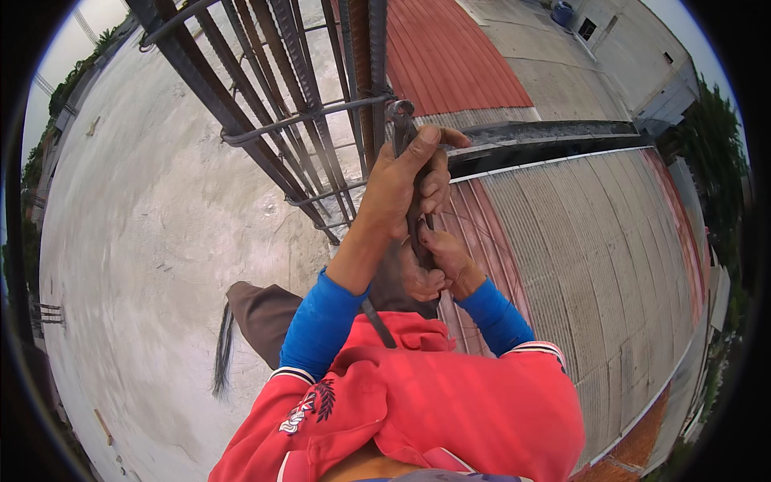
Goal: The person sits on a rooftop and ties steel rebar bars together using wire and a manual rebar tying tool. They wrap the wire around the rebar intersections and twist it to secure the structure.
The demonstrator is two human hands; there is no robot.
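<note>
A pair of dark metal end-cutting pincers (415, 211) stands in front of me, its jaws (400, 111) beside a rebar column cage (313, 114), near the end of a stirrup. My left hand (409, 172) is wrapped around the pincers below the jaws, thumb up and one finger stretched to the right. Lower down, my right hand (430, 262) grips the handle ends. Whether the jaws touch the stirrup or any wire, I cannot tell. Stirrups (265, 135) ring the cage's ribbed vertical bars at several heights.
A bundle of thin tie wire (224, 355) hangs by my leg at the left. Below is a rough concrete slab (144, 241) with a wood scrap (103, 426). On the right, beyond the slab's edge, lie lower corrugated roofs (560, 241) and a dark gap (530, 147) between roofs.
</note>
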